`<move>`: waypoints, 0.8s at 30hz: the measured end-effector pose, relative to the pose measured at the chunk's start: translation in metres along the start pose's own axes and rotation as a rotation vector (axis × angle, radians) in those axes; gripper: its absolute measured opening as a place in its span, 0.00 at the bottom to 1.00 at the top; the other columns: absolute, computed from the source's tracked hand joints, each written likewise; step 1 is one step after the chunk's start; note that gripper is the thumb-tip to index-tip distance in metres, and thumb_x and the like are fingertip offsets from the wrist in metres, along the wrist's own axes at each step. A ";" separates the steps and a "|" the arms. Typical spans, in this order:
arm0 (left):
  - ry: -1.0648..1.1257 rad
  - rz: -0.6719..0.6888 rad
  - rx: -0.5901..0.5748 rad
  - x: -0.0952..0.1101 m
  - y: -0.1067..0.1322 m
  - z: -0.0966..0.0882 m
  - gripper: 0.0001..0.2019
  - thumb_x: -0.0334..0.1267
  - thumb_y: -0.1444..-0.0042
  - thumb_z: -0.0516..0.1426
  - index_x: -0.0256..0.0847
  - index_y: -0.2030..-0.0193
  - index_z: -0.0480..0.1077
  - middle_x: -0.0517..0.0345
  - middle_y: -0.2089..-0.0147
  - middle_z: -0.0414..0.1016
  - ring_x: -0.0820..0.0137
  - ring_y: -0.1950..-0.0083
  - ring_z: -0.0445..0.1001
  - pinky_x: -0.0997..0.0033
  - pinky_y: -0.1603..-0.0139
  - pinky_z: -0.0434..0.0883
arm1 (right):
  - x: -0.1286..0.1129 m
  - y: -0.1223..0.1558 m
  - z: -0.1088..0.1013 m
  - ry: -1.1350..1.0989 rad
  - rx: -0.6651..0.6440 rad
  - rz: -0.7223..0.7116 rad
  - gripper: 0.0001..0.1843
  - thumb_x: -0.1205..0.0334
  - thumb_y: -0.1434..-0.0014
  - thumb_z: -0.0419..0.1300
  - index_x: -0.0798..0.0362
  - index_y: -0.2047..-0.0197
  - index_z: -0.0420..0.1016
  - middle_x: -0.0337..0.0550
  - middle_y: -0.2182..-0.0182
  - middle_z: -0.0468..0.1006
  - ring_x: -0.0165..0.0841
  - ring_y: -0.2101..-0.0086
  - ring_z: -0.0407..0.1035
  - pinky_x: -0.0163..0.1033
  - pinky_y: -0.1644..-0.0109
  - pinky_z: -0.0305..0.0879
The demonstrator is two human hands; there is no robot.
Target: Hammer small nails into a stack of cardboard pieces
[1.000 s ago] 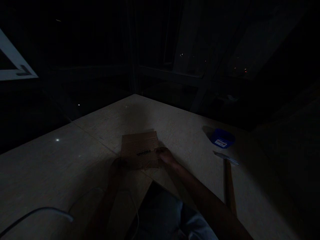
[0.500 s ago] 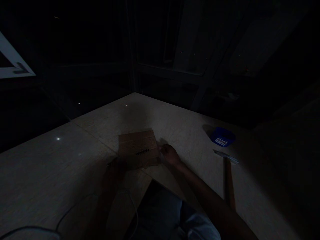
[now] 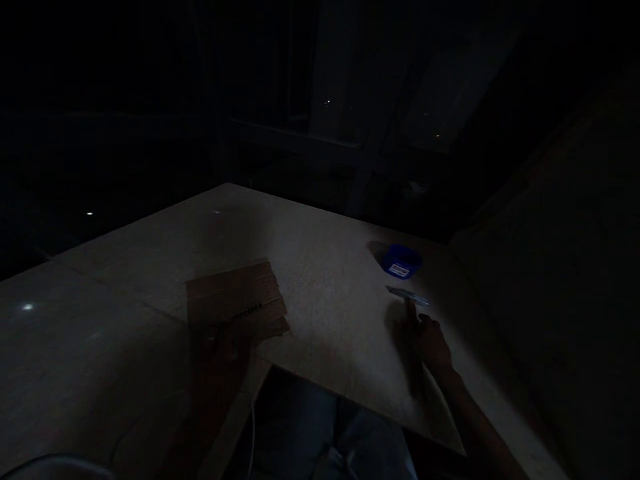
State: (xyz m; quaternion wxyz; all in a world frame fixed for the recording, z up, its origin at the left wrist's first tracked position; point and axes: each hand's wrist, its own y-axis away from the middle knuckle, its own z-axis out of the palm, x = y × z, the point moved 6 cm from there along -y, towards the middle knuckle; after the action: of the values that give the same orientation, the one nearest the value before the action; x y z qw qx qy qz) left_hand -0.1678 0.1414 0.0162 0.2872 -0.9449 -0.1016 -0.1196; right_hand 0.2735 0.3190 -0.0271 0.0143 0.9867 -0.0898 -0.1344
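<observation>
The scene is very dark. A brown cardboard piece (image 3: 234, 301) with a short row of dark dots lies on the pale table (image 3: 325, 287). My left hand (image 3: 223, 347) rests at its near edge, touching it; its fingers are lost in shadow. My right hand (image 3: 430, 341) is far to the right, fingers curled on the wooden handle of a hammer (image 3: 409, 313), whose metal head lies just beyond.
A small round blue container (image 3: 401, 261) with a white label stands beyond the hammer head. A thin white cable (image 3: 251, 427) hangs near the table's front notch, above my lap. Dark window frames stand past the table's far edges.
My right hand left the cardboard's right edge and moved right to the hammer handle. The view has swung right, so the cardboard now sits further left.
</observation>
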 end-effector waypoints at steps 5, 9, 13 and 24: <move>0.189 0.363 -0.032 0.083 0.025 0.030 0.15 0.37 0.33 0.47 0.45 0.50 0.75 0.54 0.55 0.79 0.67 0.54 0.77 0.69 0.52 0.73 | -0.011 -0.001 0.000 0.033 -0.039 0.134 0.24 0.49 0.32 0.49 0.60 0.46 0.71 0.64 0.52 0.74 0.49 0.53 0.74 0.46 0.56 0.69; 0.248 0.564 -0.115 0.110 0.054 0.045 0.17 0.34 0.33 0.46 0.49 0.48 0.75 0.58 0.54 0.80 0.68 0.54 0.78 0.69 0.54 0.74 | -0.009 -0.007 -0.002 0.034 -0.003 0.151 0.22 0.53 0.31 0.48 0.58 0.47 0.73 0.64 0.52 0.75 0.48 0.53 0.75 0.46 0.57 0.68; 0.298 0.558 -0.156 0.104 0.062 0.053 0.17 0.32 0.35 0.48 0.50 0.49 0.75 0.57 0.54 0.79 0.69 0.55 0.78 0.71 0.57 0.74 | -0.006 -0.012 -0.001 0.010 -0.001 0.105 0.18 0.57 0.33 0.51 0.60 0.53 0.76 0.63 0.56 0.78 0.46 0.59 0.77 0.43 0.60 0.67; 0.350 0.432 -0.176 0.087 0.046 0.045 0.16 0.30 0.37 0.50 0.49 0.48 0.73 0.57 0.54 0.78 0.68 0.54 0.76 0.67 0.53 0.75 | -0.133 0.003 0.013 -0.209 0.060 -0.355 0.17 0.63 0.35 0.49 0.60 0.54 0.77 0.56 0.58 0.78 0.41 0.59 0.73 0.41 0.55 0.67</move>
State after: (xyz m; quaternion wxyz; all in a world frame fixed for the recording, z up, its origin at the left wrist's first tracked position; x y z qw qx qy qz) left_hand -0.0655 0.1400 -0.0189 0.2362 -0.9309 0.1640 -0.2251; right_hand 0.1440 0.3403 -0.0043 -0.0485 0.9677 0.0805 -0.2338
